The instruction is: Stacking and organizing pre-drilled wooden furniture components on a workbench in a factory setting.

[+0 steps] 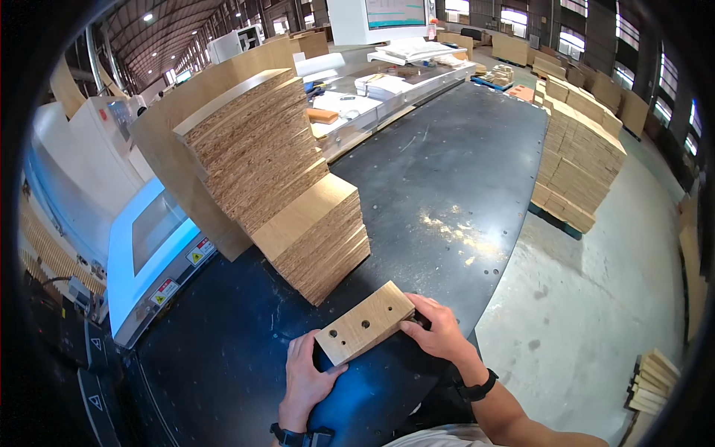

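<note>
Between my two hands is a short wooden board (pixel 376 316) with a pale wood-grain face and several round drilled holes. It lies tilted, its right end farther away, over the dark table near my body. It looks thick; whether it is one piece or several stacked is hard to tell. My left hand (pixel 307 376) grips its near left end, thumb along the front edge. My right hand (pixel 438 328) grips the far right end, fingers behind and thumb in front. Just beyond it stands a stepped stack of particle boards (pixel 316 238), its lower part nearest the held board.
Sawdust (pixel 462 235) is scattered on the black tabletop (pixel 447 156). A blue-and-white machine cover (pixel 149 246) stands at left. Behind are a bench with papers (pixel 383 86) and a monitor (pixel 395 15). Palletised boards (pixel 581 149) stand on the floor at right, wood strips (pixel 652 384) lower right.
</note>
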`<state>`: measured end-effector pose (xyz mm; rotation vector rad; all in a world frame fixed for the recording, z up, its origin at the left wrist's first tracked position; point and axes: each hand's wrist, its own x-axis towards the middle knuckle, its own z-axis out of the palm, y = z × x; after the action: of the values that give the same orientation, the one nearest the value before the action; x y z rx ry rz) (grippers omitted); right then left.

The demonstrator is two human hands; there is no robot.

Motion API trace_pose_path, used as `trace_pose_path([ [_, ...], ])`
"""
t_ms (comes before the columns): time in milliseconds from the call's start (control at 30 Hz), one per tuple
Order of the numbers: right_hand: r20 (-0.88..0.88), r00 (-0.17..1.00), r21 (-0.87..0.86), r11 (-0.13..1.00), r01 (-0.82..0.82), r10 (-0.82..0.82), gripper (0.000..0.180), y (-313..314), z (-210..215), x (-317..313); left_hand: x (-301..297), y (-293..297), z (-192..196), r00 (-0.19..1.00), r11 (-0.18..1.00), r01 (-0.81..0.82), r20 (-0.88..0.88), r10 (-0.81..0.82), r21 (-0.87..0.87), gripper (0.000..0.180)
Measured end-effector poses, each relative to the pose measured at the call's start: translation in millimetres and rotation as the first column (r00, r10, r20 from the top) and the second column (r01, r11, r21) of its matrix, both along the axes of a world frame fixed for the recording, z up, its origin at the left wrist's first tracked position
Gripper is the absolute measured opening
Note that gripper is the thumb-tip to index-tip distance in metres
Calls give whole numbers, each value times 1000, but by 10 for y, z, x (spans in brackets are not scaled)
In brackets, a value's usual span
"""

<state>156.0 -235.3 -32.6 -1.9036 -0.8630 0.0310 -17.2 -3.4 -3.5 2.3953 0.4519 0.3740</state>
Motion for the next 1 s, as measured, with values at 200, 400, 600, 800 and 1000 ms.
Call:
trace_pose_path([
  [200, -43, 999, 2, 1000, 8, -8, 56, 14, 47, -24, 9, -10, 27, 1000, 1000, -10, -30, 9, -18, 79],
  [400, -17, 1000, 6, 1000, -8, 8, 55, 11, 30, -3, 8, 1, -17, 999, 998, 32, -9, -31, 46, 81],
  [600, -1, 1000, 2, 1000, -16, 16, 53, -2, 45, -1, 25, -30, -3, 1000, 998, 23, -18, -22, 64, 77],
  [800, 49, 998, 44, 998, -42, 40, 52, -5, 55, -5, 23, -34, -28, 1000, 996, 14, -29, -11, 91, 72],
  [1000, 32, 998, 43, 998, -48, 47, 52, -15, 32, 9, 15, -6, -61, 1000, 995, 25, -4, -25, 98, 73],
])
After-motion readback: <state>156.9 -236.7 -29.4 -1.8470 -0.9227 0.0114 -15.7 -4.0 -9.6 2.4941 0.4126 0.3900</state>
